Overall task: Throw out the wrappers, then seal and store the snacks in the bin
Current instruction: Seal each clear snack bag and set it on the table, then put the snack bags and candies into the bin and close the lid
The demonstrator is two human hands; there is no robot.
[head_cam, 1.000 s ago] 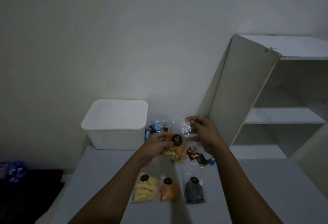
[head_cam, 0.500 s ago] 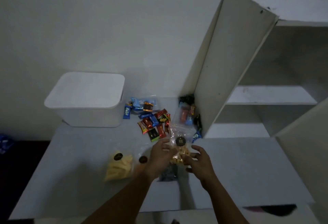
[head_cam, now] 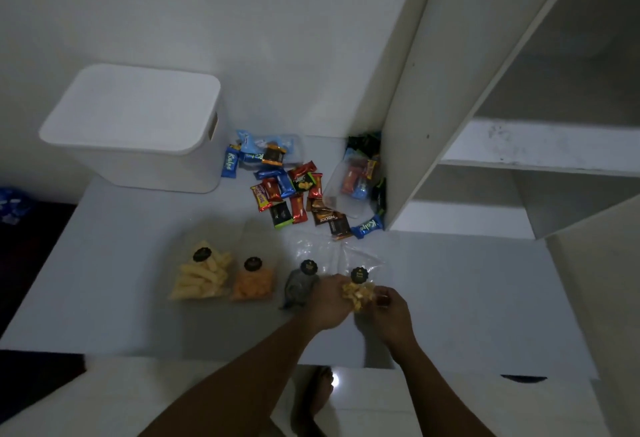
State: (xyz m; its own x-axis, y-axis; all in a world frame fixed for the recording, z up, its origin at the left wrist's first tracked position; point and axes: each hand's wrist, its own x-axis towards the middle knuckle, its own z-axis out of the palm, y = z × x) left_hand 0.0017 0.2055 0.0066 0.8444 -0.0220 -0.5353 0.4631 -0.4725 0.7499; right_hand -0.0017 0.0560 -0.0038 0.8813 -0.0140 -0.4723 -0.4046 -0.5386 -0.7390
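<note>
My left hand point(head_cam: 328, 301) and my right hand point(head_cam: 389, 308) both grip a clear bag of yellow snack pieces point(head_cam: 358, 293) low over the white table point(head_cam: 467, 291). Left of it lie three more clear bags in a row: pale yellow sticks point(head_cam: 201, 275), orange pieces point(head_cam: 252, 282) and dark grey pieces point(head_cam: 299, 286). Each carries a black round sticker. Several small wrapped snacks point(head_cam: 287, 190) are scattered behind them. A white bin point(head_cam: 138, 128) with its lid on stands at the back left.
A white open shelf unit point(head_cam: 519, 145) rises at the right, its side panel close to a clear bag of wrapped snacks point(head_cam: 356, 180). A bare foot point(head_cam: 313, 402) shows on the floor below the table's front edge. Blue items point(head_cam: 12, 202) lie at far left.
The camera has tilted down. Both hands have brought the bag of yellow pieces from up near the wall down to the table, beside the dark grey bag.
</note>
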